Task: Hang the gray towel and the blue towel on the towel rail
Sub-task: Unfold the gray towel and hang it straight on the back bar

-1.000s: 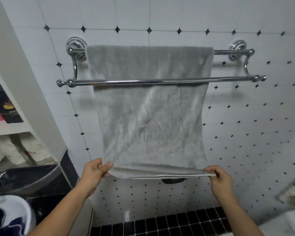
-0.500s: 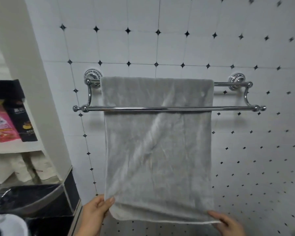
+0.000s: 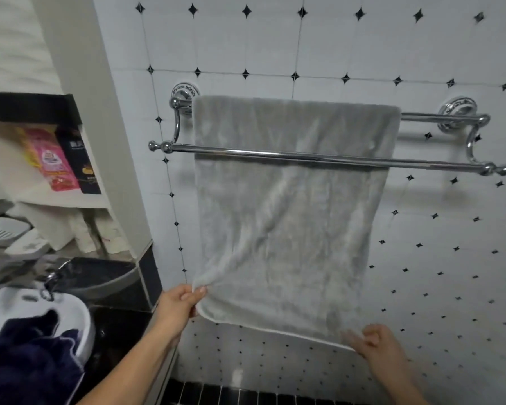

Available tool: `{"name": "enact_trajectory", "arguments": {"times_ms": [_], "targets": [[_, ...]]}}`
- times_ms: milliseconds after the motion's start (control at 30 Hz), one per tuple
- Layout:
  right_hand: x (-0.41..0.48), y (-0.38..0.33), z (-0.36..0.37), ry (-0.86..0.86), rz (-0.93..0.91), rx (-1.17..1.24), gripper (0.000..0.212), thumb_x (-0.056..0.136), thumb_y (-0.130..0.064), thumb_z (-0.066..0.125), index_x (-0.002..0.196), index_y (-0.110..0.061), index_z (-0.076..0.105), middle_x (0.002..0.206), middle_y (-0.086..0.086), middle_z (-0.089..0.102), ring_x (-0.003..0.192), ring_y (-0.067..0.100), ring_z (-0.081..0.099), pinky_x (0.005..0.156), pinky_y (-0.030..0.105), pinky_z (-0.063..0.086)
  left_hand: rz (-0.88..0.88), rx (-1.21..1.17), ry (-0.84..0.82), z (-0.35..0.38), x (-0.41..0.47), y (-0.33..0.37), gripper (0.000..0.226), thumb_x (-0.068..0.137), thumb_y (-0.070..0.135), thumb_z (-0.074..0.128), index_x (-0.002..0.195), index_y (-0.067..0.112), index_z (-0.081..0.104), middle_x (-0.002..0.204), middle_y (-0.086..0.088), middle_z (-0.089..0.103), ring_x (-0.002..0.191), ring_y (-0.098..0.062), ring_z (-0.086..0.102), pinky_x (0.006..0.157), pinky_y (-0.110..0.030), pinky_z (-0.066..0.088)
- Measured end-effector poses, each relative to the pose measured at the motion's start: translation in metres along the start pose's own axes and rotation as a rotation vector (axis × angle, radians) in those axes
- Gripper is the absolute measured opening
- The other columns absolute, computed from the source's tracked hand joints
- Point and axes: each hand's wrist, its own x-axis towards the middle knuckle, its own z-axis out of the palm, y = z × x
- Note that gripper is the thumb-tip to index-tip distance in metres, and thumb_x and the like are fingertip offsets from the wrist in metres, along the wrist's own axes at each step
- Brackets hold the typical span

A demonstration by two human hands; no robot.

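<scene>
The gray towel (image 3: pixel 287 229) hangs over the back bar of the chrome double towel rail (image 3: pixel 421 165), behind the front bar. My left hand (image 3: pixel 178 305) pinches the towel's lower left corner and pulls it slightly left. My right hand (image 3: pixel 374 343) is blurred at the lower right corner, touching the hem; whether it grips is unclear. The dark blue towel (image 3: pixel 27 363) lies bunched in the white sink (image 3: pixel 84 320) at the lower left.
A white pillar (image 3: pixel 105 141) stands left of the rail, with shelves of packets (image 3: pixel 53 159) and soap dishes (image 3: pixel 3 232) beyond it. A faucet (image 3: pixel 50 282) sits over the sink. Black floor tiles (image 3: pixel 246 396) run along the wall's base.
The view has swung left and up, bringing the sink and blue towel into sight. The towel's hem has been lowered and smoothed; my right hand has loosened and is moving.
</scene>
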Motion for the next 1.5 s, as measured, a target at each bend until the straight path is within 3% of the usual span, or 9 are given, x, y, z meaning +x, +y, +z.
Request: {"name": "enact_trajectory", "arguments": {"times_ms": [100, 300, 567, 733, 900, 1000, 1167, 1333, 1500], "targets": [[0.018, 0.002, -0.004, -0.031, -0.044, -0.040, 0.017, 0.077, -0.014, 0.081, 0.079, -0.011, 0.065, 0.073, 0.003, 0.069, 0.069, 0.019, 0.065, 0.059, 0.027, 0.045, -0.015, 0.068, -0.011, -0.004, 0.004, -0.005, 0.014, 0.079, 0.026, 0.078, 0.073, 0.014, 0.075, 0.068, -0.007, 0.073, 0.060, -0.014, 0.069, 0.051, -0.024, 0.053], [0.042, 0.011, -0.001, -0.118, -0.055, -0.115, 0.047, 0.079, -0.011, 0.078, 0.047, -0.020, 0.044, 0.044, -0.002, 0.047, 0.033, 0.002, 0.039, 0.036, 0.016, 0.033, -0.070, 0.203, -0.077, -0.008, 0.022, -0.012, 0.023, 0.077, 0.035, 0.078, 0.063, 0.021, 0.066, 0.047, -0.008, 0.051, 0.038, -0.019, 0.045, 0.038, -0.018, 0.031], [0.075, -0.052, 0.012, -0.263, 0.007, -0.673, 0.038, 0.086, -0.032, 0.071, 0.058, -0.010, 0.057, 0.063, 0.010, 0.071, 0.055, 0.021, 0.070, 0.060, 0.032, 0.057, -0.144, -0.098, -0.181, 0.004, 0.035, -0.015, 0.023, 0.088, 0.018, 0.069, 0.092, 0.004, 0.050, 0.085, -0.027, 0.060, 0.083, -0.043, 0.072, 0.062, -0.031, 0.060], [0.067, -0.158, 0.040, 0.055, -0.563, -0.959, 0.030, 0.090, -0.044, 0.057, 0.076, -0.020, 0.069, 0.073, 0.000, 0.070, 0.073, 0.023, 0.068, 0.057, 0.029, 0.045, -0.117, -0.063, -0.177, 0.005, 0.037, -0.010, 0.024, 0.090, 0.019, 0.067, 0.089, 0.008, 0.046, 0.084, -0.024, 0.058, 0.079, -0.043, 0.073, 0.063, -0.033, 0.061], [0.041, -0.294, 0.082, 0.469, -1.533, -0.617, 0.019, 0.090, -0.032, 0.063, 0.081, -0.020, 0.074, 0.066, 0.001, 0.070, 0.059, 0.024, 0.068, 0.047, 0.030, 0.049, -0.124, -0.072, -0.179, 0.006, 0.039, -0.010, 0.026, 0.091, 0.018, 0.066, 0.083, 0.009, 0.043, 0.078, -0.019, 0.051, 0.079, -0.042, 0.073, 0.061, -0.032, 0.061], [0.018, -0.328, 0.095, 0.561, -1.553, -0.592, 0.013, 0.087, -0.027, 0.069, 0.088, -0.017, 0.077, 0.058, 0.004, 0.069, 0.049, 0.026, 0.067, 0.038, 0.030, 0.048, -0.135, -0.089, -0.191, 0.007, 0.043, -0.010, 0.020, 0.092, 0.011, 0.064, 0.084, -0.003, 0.051, 0.080, -0.020, 0.054, 0.081, -0.042, 0.073, 0.062, -0.030, 0.060], [0.007, -0.362, 0.082, 0.288, -1.512, -0.495, 0.015, 0.089, -0.025, 0.065, 0.098, -0.017, 0.074, 0.089, 0.003, 0.074, 0.082, 0.026, 0.070, 0.064, 0.034, 0.051, -0.166, -0.106, -0.239, 0.015, 0.041, -0.014, 0.012, 0.093, 0.000, 0.059, 0.100, -0.009, 0.062, 0.087, -0.020, 0.076, 0.083, -0.037, 0.074, 0.064, -0.027, 0.060], [0.024, -0.457, 0.107, 0.109, -1.679, -0.945, 0.044, 0.093, -0.027, 0.061, 0.137, -0.029, 0.054, 0.129, 0.009, 0.053, 0.109, 0.031, 0.052, 0.086, 0.040, 0.039, -0.157, -0.101, -0.178, 0.014, 0.041, -0.012, 0.014, 0.092, 0.003, 0.062, 0.083, -0.005, 0.055, 0.070, -0.018, 0.068, 0.079, -0.041, 0.073, 0.059, -0.031, 0.060], [0.024, -0.483, 0.152, 0.044, -1.789, -1.212, 0.039, 0.096, -0.031, 0.053, 0.134, -0.037, 0.053, 0.140, 0.011, 0.044, 0.119, 0.033, 0.045, 0.093, 0.042, 0.034, -0.115, -0.125, -0.146, 0.008, 0.033, -0.006, 0.026, 0.090, 0.005, 0.065, 0.069, 0.005, 0.049, 0.061, -0.017, 0.058, 0.077, -0.043, 0.073, 0.062, -0.034, 0.061]]}}
